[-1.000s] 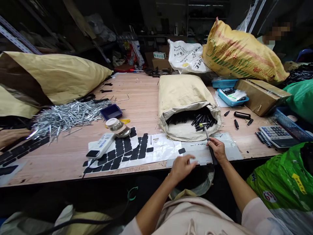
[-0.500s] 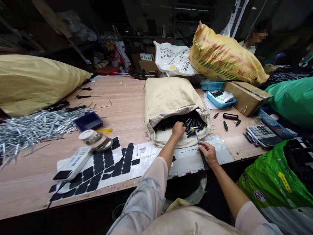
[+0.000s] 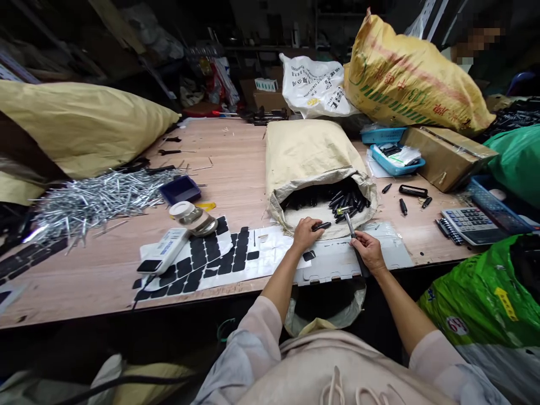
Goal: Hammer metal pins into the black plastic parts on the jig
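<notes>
The left hand [image 3: 305, 234] has its fingers closed on a black piece [image 3: 322, 226] at the sack's [image 3: 314, 146] near lip, the mouth facing the person, probably for easy reach. To its right, the right hand's [image 3: 369, 252] fingers grip a hammer [image 3: 350, 226] by its handle, seemingly leaving the far-pointing head free beside the loose black parts [image 3: 351, 198].

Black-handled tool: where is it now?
Head view, right of centre: the tool is in the right hand, its far end at the mouth of the beige sack, near black parts.
</notes>
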A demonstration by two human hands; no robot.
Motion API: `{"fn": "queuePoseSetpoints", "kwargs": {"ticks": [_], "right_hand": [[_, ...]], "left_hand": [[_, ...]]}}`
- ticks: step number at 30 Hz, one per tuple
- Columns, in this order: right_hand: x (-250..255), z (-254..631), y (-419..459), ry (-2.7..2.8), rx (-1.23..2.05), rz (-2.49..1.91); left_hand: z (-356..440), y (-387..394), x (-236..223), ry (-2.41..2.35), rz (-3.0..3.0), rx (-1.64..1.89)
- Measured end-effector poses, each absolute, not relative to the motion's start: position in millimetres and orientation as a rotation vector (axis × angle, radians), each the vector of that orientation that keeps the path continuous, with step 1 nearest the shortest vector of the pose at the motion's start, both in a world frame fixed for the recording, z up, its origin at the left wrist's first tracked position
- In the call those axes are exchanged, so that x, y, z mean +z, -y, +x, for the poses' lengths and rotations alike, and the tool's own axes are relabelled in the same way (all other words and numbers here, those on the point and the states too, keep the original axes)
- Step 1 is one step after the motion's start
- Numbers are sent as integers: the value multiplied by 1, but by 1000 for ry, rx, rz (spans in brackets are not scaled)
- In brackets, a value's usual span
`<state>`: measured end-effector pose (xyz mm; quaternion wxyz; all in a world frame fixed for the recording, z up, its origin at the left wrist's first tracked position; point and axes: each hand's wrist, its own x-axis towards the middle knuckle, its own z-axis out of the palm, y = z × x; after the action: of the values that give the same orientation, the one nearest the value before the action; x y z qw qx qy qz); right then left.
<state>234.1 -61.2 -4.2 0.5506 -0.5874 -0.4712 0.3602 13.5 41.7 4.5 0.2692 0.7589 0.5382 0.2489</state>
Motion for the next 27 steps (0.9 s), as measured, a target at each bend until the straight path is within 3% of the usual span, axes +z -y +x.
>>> {"fn": "queuePoseSetpoints", "kwargs": {"ticks": [14, 27], "right_hand": [[15, 226, 73, 1520, 504, -1521], [7, 218, 71, 1669, 481, -1476]], "left_hand": [[15, -48, -4, -1444, 2034, 713], [16, -48, -5, -1471, 1984, 732]]}}
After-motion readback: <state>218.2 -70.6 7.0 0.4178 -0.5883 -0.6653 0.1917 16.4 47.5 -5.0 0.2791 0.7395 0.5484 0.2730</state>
